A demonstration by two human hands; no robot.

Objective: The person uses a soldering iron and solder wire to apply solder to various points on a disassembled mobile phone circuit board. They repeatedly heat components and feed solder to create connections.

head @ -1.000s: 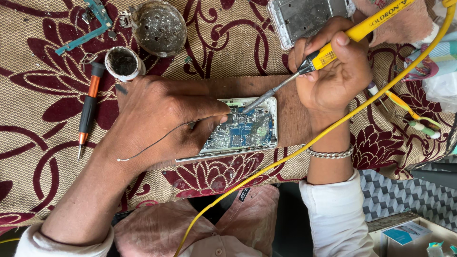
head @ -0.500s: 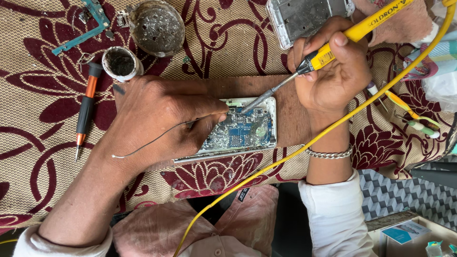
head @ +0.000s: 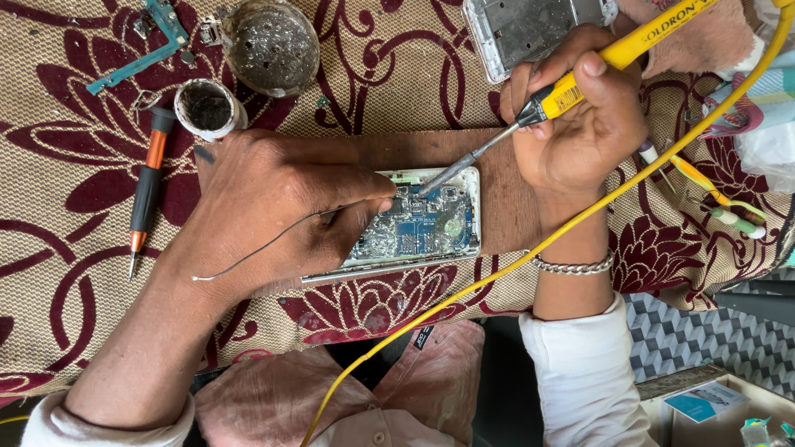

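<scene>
A matt woven cloth (head: 74,248) covers the table. The soldering iron (head: 580,79) has a glossy yellow plastic handle and dull metal shaft; the wooden board (head: 505,211) looks smooth.

Round metal tin (head: 271,43) at top. Left of tin: teal circuit strip (head: 141,51). Below-left of tin: small white cup (head: 206,108); further below-left, orange-black screwdriver (head: 146,190). Right of tin: grey phone shell (head: 530,29).
</scene>
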